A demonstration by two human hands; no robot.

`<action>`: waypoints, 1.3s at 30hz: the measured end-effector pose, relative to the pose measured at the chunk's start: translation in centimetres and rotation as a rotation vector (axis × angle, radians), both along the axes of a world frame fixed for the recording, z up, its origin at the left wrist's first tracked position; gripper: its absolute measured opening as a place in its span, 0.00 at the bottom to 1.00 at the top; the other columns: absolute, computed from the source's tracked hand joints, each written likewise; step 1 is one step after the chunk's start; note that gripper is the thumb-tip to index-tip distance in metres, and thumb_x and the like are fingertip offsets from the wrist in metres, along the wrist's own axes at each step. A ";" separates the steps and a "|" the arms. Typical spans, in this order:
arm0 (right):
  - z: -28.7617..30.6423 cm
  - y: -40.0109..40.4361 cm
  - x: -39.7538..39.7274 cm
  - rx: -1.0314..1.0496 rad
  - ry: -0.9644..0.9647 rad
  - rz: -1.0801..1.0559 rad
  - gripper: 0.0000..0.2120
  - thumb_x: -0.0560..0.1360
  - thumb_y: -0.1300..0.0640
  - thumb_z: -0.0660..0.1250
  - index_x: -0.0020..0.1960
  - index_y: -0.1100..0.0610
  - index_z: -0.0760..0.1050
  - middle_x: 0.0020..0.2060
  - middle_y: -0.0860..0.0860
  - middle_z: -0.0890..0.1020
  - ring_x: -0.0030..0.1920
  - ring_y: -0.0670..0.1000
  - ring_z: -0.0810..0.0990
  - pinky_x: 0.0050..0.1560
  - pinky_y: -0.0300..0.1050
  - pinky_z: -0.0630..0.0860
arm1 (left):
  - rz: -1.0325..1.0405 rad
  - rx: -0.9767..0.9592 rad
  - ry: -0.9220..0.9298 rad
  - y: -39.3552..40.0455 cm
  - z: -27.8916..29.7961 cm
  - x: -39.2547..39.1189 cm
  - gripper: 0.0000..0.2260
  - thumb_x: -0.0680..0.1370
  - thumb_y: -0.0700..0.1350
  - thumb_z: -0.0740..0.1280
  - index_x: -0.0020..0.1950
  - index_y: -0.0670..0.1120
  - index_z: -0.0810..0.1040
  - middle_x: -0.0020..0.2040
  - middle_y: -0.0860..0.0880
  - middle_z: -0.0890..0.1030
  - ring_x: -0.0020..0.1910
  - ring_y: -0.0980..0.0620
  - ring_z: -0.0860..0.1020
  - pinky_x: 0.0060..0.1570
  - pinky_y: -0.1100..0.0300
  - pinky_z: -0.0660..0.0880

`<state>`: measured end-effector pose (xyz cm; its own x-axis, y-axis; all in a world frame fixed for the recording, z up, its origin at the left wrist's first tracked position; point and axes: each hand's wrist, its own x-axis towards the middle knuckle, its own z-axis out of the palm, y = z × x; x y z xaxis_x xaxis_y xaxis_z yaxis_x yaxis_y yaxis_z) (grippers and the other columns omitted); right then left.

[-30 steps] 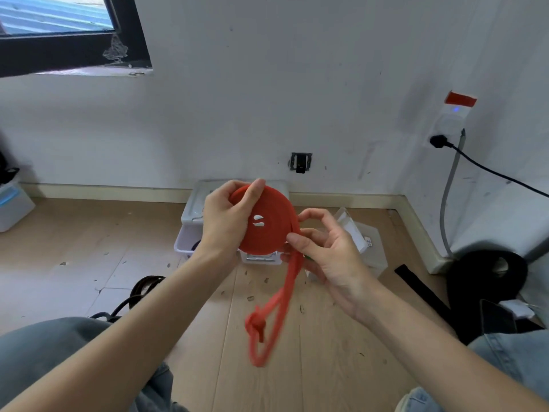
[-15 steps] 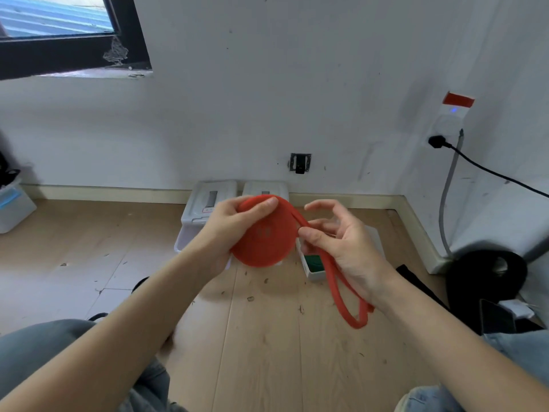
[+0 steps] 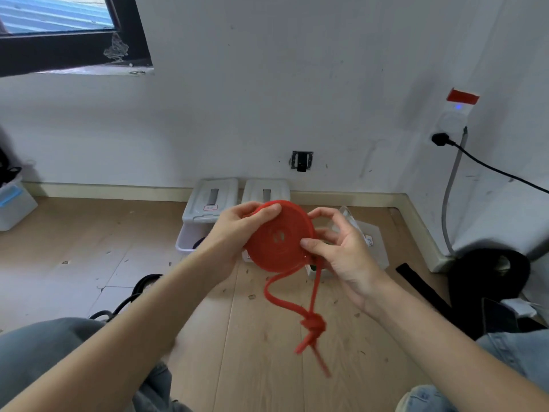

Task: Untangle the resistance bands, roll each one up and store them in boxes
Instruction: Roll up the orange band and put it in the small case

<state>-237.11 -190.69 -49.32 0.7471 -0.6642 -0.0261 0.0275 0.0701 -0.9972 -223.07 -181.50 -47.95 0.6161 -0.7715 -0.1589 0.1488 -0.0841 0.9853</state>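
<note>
I see both hands holding a red band roll above the floor.
My left hand (image 3: 234, 233) grips the red band (image 3: 279, 237) at its edge; my right hand (image 3: 341, 248) pinches the other side, with the knotted tail (image 3: 312, 325) hanging under, boxes (image 3: 211, 203) behind.

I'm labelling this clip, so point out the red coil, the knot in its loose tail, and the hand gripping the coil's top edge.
red coil (image 3: 276, 248), head view, flat face of the roll.
knot (image 3: 314, 324), head view, middle of the knot.
left hand (image 3: 237, 230), head view, back of the hand.
</note>
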 end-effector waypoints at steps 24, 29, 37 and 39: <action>0.4 -0.8 -0.5 -0.388 0.107 -0.010 0.10 0.71 0.65 0.71 0.46 0.53 0.75 0.39 0.48 0.85 0.42 0.46 0.84 0.51 0.47 0.80 | -0.043 0.062 -0.293 -0.2 0.2 -0.1 0.05 0.70 0.50 0.73 0.45 0.52 0.83 0.38 0.53 0.84 0.38 0.55 0.82 0.33 0.64 0.77; 0.3 -0.1 -0.3 -0.081 -0.007 0.102 0.15 0.69 0.60 0.72 0.52 0.54 0.72 0.43 0.54 0.85 0.44 0.53 0.84 0.44 0.42 0.80 | -0.003 -0.089 0.015 -0.1 1.2 0.1 0.04 0.71 0.45 0.72 0.43 0.46 0.83 0.37 0.48 0.84 0.35 0.53 0.82 0.34 0.60 0.79; -0.2 1.1 0.0 0.034 -0.067 0.049 0.15 0.70 0.62 0.72 0.48 0.51 0.68 0.38 0.51 0.84 0.30 0.47 0.82 0.26 0.34 0.73 | 0.217 -0.148 0.167 -0.5 0.3 -0.4 0.03 0.72 0.47 0.72 0.41 0.49 0.82 0.36 0.50 0.84 0.35 0.53 0.82 0.36 0.55 0.81; 0.0 0.8 -0.3 0.013 -0.010 0.032 0.15 0.70 0.64 0.72 0.47 0.50 0.69 0.37 0.52 0.84 0.31 0.48 0.82 0.26 0.38 0.74 | 0.164 -0.111 0.172 -0.5 0.1 -0.3 0.03 0.73 0.47 0.70 0.45 0.49 0.82 0.39 0.48 0.84 0.39 0.50 0.82 0.40 0.53 0.80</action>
<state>-237.39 -189.91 -49.33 0.7681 -0.6397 -0.0269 0.0353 0.0842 -0.9958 -223.35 -181.99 -47.86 0.7057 -0.6821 -0.1917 0.3172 0.0622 0.9463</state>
